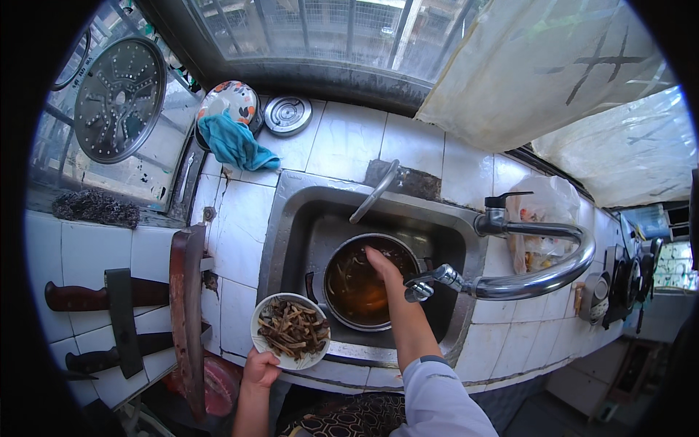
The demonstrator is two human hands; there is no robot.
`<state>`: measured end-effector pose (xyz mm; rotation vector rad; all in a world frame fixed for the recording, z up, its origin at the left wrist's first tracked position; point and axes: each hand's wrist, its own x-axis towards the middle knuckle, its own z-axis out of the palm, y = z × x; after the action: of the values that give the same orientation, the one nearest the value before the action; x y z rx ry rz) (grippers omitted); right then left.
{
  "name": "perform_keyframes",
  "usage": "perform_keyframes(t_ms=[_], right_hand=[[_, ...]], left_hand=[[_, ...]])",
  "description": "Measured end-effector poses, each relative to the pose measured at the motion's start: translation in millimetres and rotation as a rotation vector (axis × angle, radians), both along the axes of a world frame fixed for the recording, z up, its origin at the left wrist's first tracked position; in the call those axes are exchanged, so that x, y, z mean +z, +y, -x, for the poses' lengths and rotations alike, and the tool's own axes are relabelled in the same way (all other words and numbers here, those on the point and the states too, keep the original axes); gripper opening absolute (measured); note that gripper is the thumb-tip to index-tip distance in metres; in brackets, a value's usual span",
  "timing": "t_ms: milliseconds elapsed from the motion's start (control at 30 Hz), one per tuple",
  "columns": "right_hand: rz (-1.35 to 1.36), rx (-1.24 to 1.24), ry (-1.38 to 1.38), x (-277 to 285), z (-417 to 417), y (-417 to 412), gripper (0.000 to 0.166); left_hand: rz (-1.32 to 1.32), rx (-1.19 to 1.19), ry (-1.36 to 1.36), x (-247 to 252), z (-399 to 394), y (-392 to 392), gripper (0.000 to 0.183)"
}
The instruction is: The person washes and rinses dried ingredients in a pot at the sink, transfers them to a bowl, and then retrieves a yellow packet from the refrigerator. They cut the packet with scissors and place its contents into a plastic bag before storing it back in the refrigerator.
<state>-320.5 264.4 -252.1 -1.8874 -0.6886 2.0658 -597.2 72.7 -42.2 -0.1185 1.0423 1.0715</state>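
Note:
My left hand point(261, 368) grips the edge of a white bowl point(306, 363) at the front left of the sink. Inside the bowl lies a heap of brown, strip-like pieces point(292, 330), perhaps dried mushrooms. A metal pot point(372, 329) with dark handles stands in the stainless steel sink point(281, 218), holding brown water point(357, 297). My right hand point(382, 265) reaches into this pot, its fingers dipping into the water. Whether those fingers hold anything is hidden. A few pale pieces show through the murky surface.
A chrome faucet point(546, 287) arches over the sink's right side, close to my right forearm. Behind the pot rises a thin spout point(377, 191). Knives point(104, 295) hang in a rack at left. A teal cloth point(235, 142) and a plastic bag point(540, 224) lie on the tiled counter.

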Motion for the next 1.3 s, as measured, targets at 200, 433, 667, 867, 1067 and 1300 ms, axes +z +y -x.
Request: perform_keyframes(t_ms=[200, 433, 667, 867, 1067, 1300], right_hand=[[0.416, -0.179, 0.435, 45, 32, -13, 0.044], [0.398, -0.273, 0.905, 30, 42, -43, 0.041], [0.231, -0.377, 0.779, 55, 14, -58, 0.036], [-0.002, -0.307, 0.544, 135, -11, -66, 0.034], [-0.378, -0.130, 0.309, 242, 18, -94, 0.034], [-0.996, 0.511, -0.615, 278, 67, -140, 0.034]], left_hand=[[-0.018, 0.017, -0.014, 4, -6, 4, 0.075], [-0.045, 0.000, 0.010, 4, 1, 0, 0.076], [-0.114, 0.005, -0.033, -8, -3, 3, 0.078], [-0.146, -0.042, -0.141, -20, -17, 17, 0.078], [-0.158, -0.131, -0.108, -28, -47, 30, 0.074], [-0.207, -0.195, -0.160, -38, -74, 30, 0.073]])
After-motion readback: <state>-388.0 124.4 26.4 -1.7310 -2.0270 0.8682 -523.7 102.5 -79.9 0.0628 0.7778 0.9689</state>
